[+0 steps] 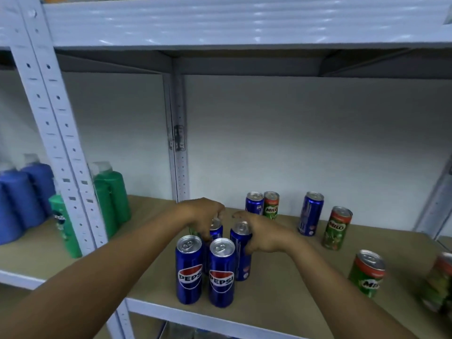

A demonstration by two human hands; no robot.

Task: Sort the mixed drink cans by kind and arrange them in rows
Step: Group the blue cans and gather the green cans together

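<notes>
I see every can standing upright on the wooden shelf board, long axes vertical, pull-tab ends up. At the front edge two blue cans stand side by side, both reading PEPSI toward me: the left front Pepsi can and the right front Pepsi can. Directly behind them stand two more blue cans. My left hand curls down over the top of the rear left blue can, fingers wrapped round it. My right hand grips the side of the rear right blue can, its label turned sideways and unreadable.

Further back, a blue can touches a green can marked MILO. To the right stands a lone blue can, then a second MILO can, then a third Milo can nearer the front. A blurred can sits at the right frame edge.

The neighbouring bay holds green bottles and blue bottles; their labels are illegible.
</notes>
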